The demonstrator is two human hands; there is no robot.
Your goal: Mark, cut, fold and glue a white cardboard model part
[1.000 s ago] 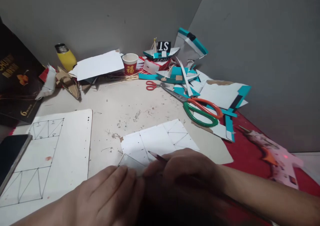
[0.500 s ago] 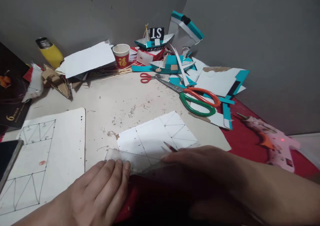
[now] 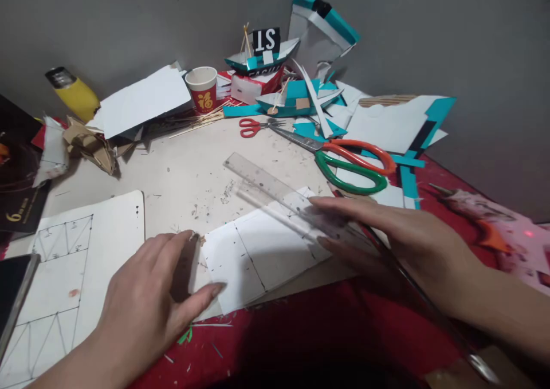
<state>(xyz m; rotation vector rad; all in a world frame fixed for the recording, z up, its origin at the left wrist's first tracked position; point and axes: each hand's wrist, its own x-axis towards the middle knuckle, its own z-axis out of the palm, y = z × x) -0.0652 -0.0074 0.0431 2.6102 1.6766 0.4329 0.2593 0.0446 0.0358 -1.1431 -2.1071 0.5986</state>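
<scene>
A small white paper with pencil lines lies on the beige board. My left hand rests open at its left edge, with the thumb pressing the paper's near corner. My right hand pinches one end of a clear plastic ruler, which hangs blurred and slanted above the paper's far side. A thin pencil runs under the same hand toward the lower right. A larger white sheet with drawn triangles lies to the left.
Green-and-orange scissors and small red scissors lie beyond the paper. At the back are a paper cup, a yellow bottle, paper boats and teal-and-white scraps. A phone is at the left, a glue gun at the right.
The ruler left the paper's near edge and now hangs over its far side in my right hand. My left hand moved off the ruler to the paper's left edge.
</scene>
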